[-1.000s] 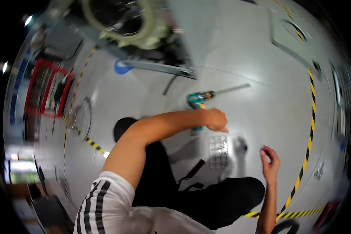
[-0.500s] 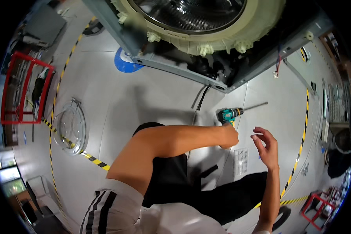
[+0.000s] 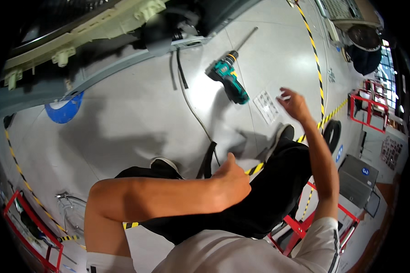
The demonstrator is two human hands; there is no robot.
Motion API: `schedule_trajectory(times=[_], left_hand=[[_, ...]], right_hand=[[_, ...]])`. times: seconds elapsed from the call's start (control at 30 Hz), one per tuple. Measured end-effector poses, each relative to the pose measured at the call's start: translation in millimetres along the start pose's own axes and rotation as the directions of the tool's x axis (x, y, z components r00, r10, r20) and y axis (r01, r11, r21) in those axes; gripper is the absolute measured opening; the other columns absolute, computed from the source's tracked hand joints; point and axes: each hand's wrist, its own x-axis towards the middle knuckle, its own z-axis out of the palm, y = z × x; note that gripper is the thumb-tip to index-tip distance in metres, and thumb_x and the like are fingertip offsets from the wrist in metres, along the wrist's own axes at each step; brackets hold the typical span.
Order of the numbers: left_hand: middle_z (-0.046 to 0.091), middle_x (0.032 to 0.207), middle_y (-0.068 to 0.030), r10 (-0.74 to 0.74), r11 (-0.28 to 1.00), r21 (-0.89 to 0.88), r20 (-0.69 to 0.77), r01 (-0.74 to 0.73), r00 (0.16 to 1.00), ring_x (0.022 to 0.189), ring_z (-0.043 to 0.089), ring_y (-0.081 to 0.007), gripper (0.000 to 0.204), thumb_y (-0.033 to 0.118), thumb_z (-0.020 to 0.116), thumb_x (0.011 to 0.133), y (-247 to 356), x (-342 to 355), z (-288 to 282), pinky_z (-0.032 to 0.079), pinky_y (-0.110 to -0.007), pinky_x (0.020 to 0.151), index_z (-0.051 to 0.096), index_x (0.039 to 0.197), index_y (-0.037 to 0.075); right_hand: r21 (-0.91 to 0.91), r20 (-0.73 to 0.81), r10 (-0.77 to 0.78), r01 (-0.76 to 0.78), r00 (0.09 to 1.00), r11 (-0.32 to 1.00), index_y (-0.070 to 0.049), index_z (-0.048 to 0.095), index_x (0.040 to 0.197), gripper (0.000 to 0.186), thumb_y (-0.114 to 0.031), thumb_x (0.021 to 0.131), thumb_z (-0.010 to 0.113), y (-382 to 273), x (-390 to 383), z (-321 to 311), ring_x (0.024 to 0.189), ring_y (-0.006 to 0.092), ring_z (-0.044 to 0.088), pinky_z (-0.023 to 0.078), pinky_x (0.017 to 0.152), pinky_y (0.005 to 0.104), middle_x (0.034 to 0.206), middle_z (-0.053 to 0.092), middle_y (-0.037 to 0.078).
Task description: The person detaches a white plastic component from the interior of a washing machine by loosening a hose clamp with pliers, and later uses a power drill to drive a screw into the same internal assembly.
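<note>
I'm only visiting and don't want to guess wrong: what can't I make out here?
All in the head view:
- Left hand: its palm is turned away, so anything in it is hidden.
- Cable: its lower end goes out of sight behind that hand.
- Round glass: its right side is behind the left arm.
- Machine: cut off by the picture's edge.
- Pale rectangle: details too small and blurred.

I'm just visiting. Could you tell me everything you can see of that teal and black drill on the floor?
The teal and black, pistol-shaped power drill looks plastic-bodied, with yellow accents and a yellow-orange ring near its dark chuck. A long, thin, metallic-looking bit points away from the person. Its handle angles back toward them. It lies on the smooth grey floor; neither hand touches it. Whether it is running cannot be told.
</note>
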Motion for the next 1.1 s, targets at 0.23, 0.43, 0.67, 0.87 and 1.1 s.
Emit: schedule_trajectory(times=[0.23, 0.43, 0.67, 0.87, 1.1], left_hand=[[0.065, 0.069, -0.0009, -0.118, 0.993, -0.025, 0.044, 0.119, 0.992, 0.068, 0.064, -0.0210, 0.007, 0.013, 0.064, 0.075, 4.5, 9.0, 7.7, 0.035, -0.037, 0.069, 0.070, 0.072, 0.015], [0.064, 0.069, -0.0108, -0.270, 0.946, -0.135, 0.178, 0.296, 0.946, 0.070, 0.062, -0.0291, 0.034, 0.036, 0.057, 0.087, -1.9, 14.2, 35.6, 0.040, -0.039, 0.076, 0.068, 0.070, 0.009], [0.061, 0.068, -0.0090, -0.390, 0.921, -0.046, -0.106, 0.387, 0.915, 0.070, 0.061, -0.0272, 0.037, 0.039, 0.059, 0.085, 1.7, 40.7, 18.0, 0.042, -0.037, 0.077, 0.065, 0.068, 0.006], [0.061, 0.070, -0.0062, -0.483, 0.869, 0.034, -0.154, 0.494, 0.862, 0.073, 0.061, -0.0235, 0.032, 0.039, 0.062, 0.083, -12.5, 76.0, 5.3, 0.040, -0.036, 0.076, 0.065, 0.069, 0.010], [0.063, 0.072, -0.0057, -0.580, 0.815, 0.057, 0.052, 0.577, 0.813, 0.076, 0.063, -0.0242, 0.029, 0.038, 0.061, 0.084, -27.0, 106.7, -14.0, 0.040, -0.038, 0.077, 0.066, 0.071, 0.013]], right_hand=[[-0.165, 0.003, 0.097, -0.096, 0.995, 0.982, -0.005, 0.065, 0.104, 0.036, -0.029, 0.077, 0.070, 105.4, 24.9, 9.8, 0.085, 0.0280, 0.067, 0.053, 0.078, 0.0374, 0.090, 0.069, 0.013], [-0.248, 0.070, 0.169, -0.147, 0.983, 0.958, -0.013, 0.068, 0.092, 0.027, -0.033, 0.074, 0.071, 153.4, -7.4, 144.0, 0.090, 0.0320, 0.064, 0.053, 0.077, 0.0415, 0.096, 0.066, 0.013], [-0.179, -0.071, 0.054, -0.066, 0.996, 0.982, -0.012, 0.068, 0.082, 0.019, -0.031, 0.078, 0.067, 189.4, -4.0, 202.3, 0.080, 0.0306, 0.063, 0.050, 0.067, 0.0430, 0.085, 0.064, 0.009], [-0.116, -0.254, 0.022, -0.053, 0.967, 0.992, -0.010, 0.066, 0.078, 0.016, -0.027, 0.077, 0.065, 227.9, 13.3, 188.9, 0.076, 0.0334, 0.062, 0.049, 0.065, 0.0444, 0.083, 0.063, 0.011], [-0.122, -0.286, 0.198, -0.241, 0.938, 0.963, -0.010, 0.067, 0.080, 0.020, -0.030, 0.079, 0.066, 279.5, 41.3, 161.9, 0.079, 0.0336, 0.063, 0.051, 0.068, 0.0450, 0.087, 0.064, 0.012]])
